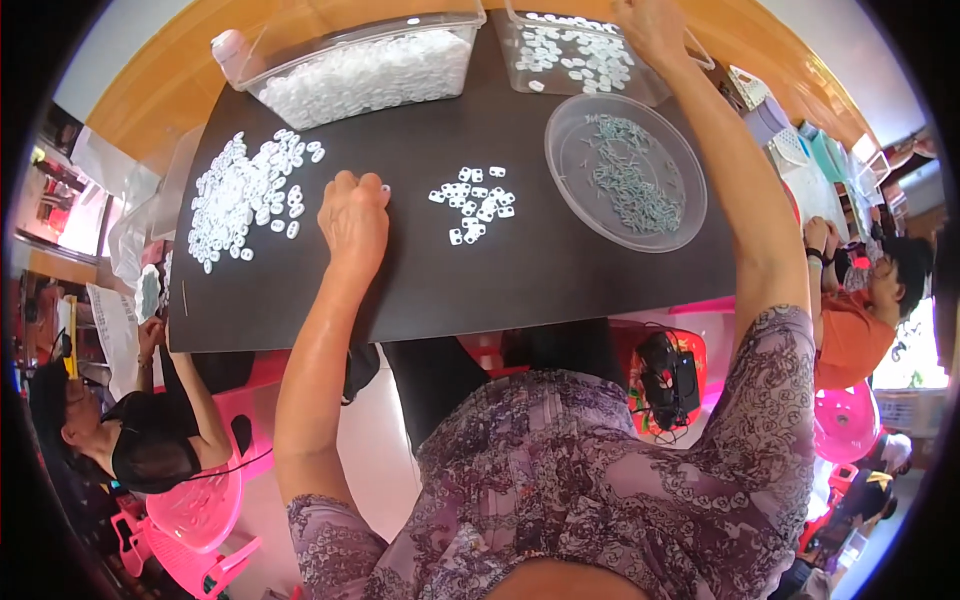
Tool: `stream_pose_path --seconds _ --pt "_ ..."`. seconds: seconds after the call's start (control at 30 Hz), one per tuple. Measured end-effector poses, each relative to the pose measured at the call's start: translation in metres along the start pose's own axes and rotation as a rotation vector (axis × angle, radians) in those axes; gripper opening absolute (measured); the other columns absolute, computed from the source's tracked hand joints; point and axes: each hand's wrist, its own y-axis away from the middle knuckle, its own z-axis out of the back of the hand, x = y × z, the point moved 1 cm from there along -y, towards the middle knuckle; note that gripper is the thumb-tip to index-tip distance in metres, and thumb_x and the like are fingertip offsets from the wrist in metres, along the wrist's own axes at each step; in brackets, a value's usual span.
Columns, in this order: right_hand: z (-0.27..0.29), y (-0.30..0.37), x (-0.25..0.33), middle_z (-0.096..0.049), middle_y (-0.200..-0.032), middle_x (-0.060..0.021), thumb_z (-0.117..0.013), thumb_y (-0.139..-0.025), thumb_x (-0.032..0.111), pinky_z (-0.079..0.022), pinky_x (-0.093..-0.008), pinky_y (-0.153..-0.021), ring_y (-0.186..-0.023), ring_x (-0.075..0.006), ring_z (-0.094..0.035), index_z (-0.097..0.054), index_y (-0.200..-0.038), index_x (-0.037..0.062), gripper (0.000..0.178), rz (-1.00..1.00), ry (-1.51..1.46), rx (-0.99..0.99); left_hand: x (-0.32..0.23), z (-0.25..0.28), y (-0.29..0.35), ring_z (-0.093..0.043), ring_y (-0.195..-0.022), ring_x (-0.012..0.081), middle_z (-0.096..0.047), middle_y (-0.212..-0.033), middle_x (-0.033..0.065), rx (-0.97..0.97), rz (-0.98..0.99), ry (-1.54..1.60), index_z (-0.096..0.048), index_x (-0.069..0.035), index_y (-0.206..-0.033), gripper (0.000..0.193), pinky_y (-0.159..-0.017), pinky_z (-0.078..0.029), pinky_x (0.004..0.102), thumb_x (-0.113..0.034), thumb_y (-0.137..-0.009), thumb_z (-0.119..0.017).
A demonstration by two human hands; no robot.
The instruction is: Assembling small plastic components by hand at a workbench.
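My left hand (355, 222) rests on the dark table with its fingers curled closed; a small pale spot shows at the fingertips, too small to name. To its left lies a heap of small white oval plastic pieces (230, 200) with holes. To its right is a smaller group of white pieces (474, 203) with dark square openings. My right hand (652, 35) is at the far edge, over the side of a clear bin (640, 92) holding scattered white pieces (575, 50). Its fingers are partly cut off by the picture's edge. Beneath my right forearm sits a round clear tray (568, 205) of small grey-green screws (640, 180).
A large clear bin (478, 50) full of small white parts stands at the back left, beside a pink-capped bottle (229, 48). One person (150, 420) sits at the left, another (865, 310) at the right. Pink chairs (200, 510) stand on the floor.
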Motion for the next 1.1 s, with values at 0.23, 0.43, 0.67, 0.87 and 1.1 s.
stream_pose_path --seconds 0.23,0.43,0.67,0.87,1.1 --pt "0.078 0.073 0.065 -0.062 -0.084 -0.0128 -0.061 -0.078 0.005 -0.047 -0.0339 -0.071 -0.08 -0.0298 -0.058 -0.063 -0.09 0.0 0.012 0.193 -0.31 0.14 -0.012 0.014 0.011 -0.057 -0.08 0.031 -0.058 -0.084 0.0132 -0.047 -0.041 0.225 -0.062 -0.007 -0.092 0.019 -0.067 -0.047 0.0417 -0.006 -0.073 -0.065" --pt "0.112 0.123 0.092 -0.062 -0.081 -0.0114 -0.063 -0.075 0.0 -0.046 -0.0347 -0.067 -0.077 -0.028 -0.058 -0.062 -0.085 0.0009 0.009 0.144 -0.487 0.282 -0.063 0.019 0.037 -0.058 -0.073 0.0252 -0.056 -0.073 0.0078 0.093 -0.272 0.434 -0.065 -0.007 -0.086 0.021 -0.063 -0.047 0.0355 -0.002 -0.066 -0.069" --pt "0.11 0.154 0.065 -0.063 -0.078 -0.0123 -0.064 -0.076 0.003 -0.047 -0.0345 -0.068 -0.077 -0.0284 -0.059 -0.064 -0.082 0.0016 0.006 -0.049 -0.548 0.404 -0.064 0.019 0.034 -0.058 -0.07 0.0245 -0.057 -0.075 0.0091 0.115 -0.292 0.462 -0.065 -0.002 -0.08 0.016 -0.062 -0.046 0.0333 0.003 -0.066 -0.066" --pt "0.091 0.176 0.061 -0.062 -0.077 -0.0119 -0.064 -0.074 0.009 -0.046 -0.0376 -0.07 -0.077 -0.0292 -0.058 -0.066 -0.081 0.0044 0.008 -0.103 -0.548 0.521 -0.068 0.018 0.034 -0.056 -0.079 0.0282 -0.054 -0.078 0.0098 0.161 -0.226 0.392 -0.061 -0.005 -0.084 0.014 -0.065 -0.045 0.039 0.0 -0.07 -0.065" --pt "0.058 0.169 0.076 -0.057 -0.072 -0.0119 -0.062 -0.071 0.01 -0.045 -0.0416 -0.068 -0.077 -0.0305 -0.056 -0.065 -0.079 0.0069 0.009 0.048 -0.428 0.608 -0.07 0.022 0.034 -0.056 -0.079 0.03 -0.054 -0.08 0.0112 0.204 -0.196 0.275 -0.058 -0.003 -0.082 0.015 -0.067 -0.045 0.0408 -0.003 -0.07 -0.067"
